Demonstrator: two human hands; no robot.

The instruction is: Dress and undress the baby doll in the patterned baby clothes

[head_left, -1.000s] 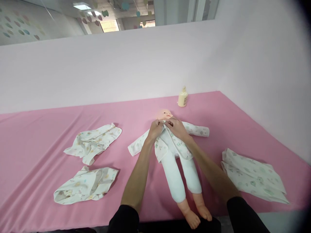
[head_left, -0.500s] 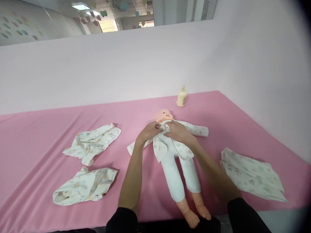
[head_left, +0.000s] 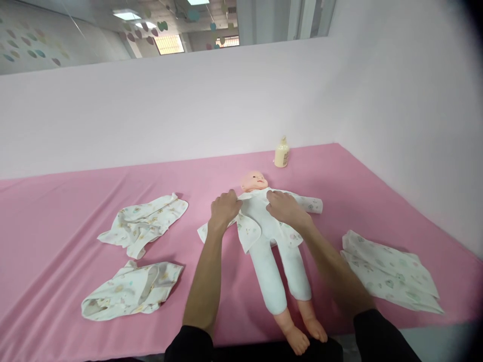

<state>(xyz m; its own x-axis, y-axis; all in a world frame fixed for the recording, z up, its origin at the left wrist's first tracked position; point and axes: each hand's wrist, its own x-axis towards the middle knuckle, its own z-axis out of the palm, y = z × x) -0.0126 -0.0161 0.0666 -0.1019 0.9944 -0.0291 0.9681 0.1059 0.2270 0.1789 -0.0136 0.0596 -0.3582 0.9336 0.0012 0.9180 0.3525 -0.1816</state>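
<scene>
A baby doll (head_left: 264, 236) lies on its back on the pink sheet (head_left: 211, 176), head towards the wall, bare feet at the near edge. It wears white trousers and an open printed jacket (head_left: 251, 229). My left hand (head_left: 224, 208) pinches the jacket's left front flap near the doll's shoulder. My right hand (head_left: 285, 207) grips the right flap over the chest. The two flaps are spread apart and the white body shows between them.
Two crumpled printed garments lie to the left, one (head_left: 145, 221) farther and one (head_left: 130, 294) nearer. A folded printed cloth (head_left: 390, 271) lies at the right. A cream lotion bottle (head_left: 282, 153) stands by the back wall. White walls bound the back and right.
My hands were together at the doll's collar under its chin. They have moved apart and pulled the jacket flaps open to each side.
</scene>
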